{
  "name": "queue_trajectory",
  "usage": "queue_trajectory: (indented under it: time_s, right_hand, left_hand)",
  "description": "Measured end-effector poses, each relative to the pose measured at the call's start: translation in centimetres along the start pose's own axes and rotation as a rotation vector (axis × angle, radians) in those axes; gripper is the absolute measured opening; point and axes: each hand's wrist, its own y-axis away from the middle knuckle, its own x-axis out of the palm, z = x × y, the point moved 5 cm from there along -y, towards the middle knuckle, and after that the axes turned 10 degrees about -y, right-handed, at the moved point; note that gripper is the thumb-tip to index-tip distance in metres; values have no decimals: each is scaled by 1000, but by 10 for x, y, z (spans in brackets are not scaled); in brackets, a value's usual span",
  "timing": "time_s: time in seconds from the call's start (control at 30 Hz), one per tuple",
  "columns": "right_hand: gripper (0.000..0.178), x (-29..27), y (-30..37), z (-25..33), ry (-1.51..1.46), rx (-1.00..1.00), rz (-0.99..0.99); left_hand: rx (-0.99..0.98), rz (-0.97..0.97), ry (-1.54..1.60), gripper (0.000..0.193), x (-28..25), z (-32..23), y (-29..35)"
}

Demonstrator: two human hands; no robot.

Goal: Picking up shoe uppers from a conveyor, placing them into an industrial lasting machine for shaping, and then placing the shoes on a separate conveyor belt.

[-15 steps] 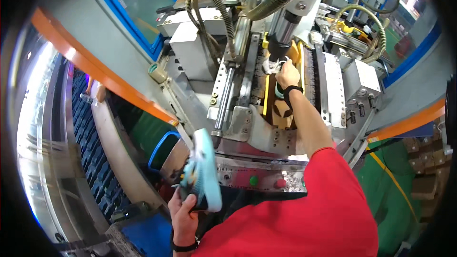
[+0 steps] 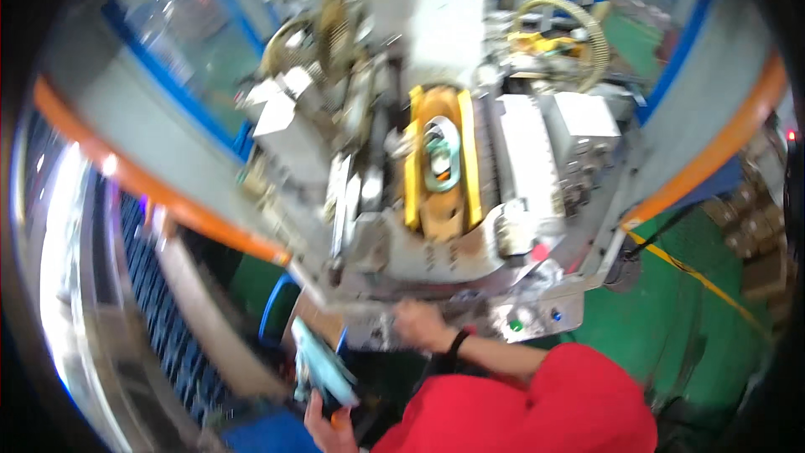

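A light blue shoe (image 2: 325, 362) is gripped in my left hand (image 2: 329, 429) at the lower left, sole turned to the right. My right hand (image 2: 421, 325) is at the left part of the machine's front control panel (image 2: 537, 323); motion blur smears its fingers, and I cannot tell if it touches the panel. Beyond it, in the middle of the machine, a pale green and white shoe (image 2: 443, 158) sits opening upward between two yellow pads (image 2: 411, 169). Neither hand is on that shoe.
Metal side blocks and a white housing (image 2: 583, 116) flank the pads. Orange-edged frame posts (image 2: 159, 197) stand on both sides. A conveyor with a dark blue ridged belt (image 2: 172, 310) runs at left. Cardboard boxes (image 2: 763, 281) are stacked at right on the green floor.
My right hand has left the middle of the machine and come back toward me to the front panel. The shoe in my left hand is lower and tilts left. The view has shifted.
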Motion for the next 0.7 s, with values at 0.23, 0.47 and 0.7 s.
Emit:
queue_trajectory:
  time_s: [0.23,0.47,0.7]
  right_hand:
    - [34,78,43,-50,269,-471,352]
    - [10,-184,-51,63,-437,-352,-443]
    - [63,-431,-250,79,-402,-469,-948]
  left_hand:
    - [-69,213,25,36,42,-47,27]
    - [-364,194,566,46,58,-42,11]
    - [-311,122,414,20,81,-53,30]
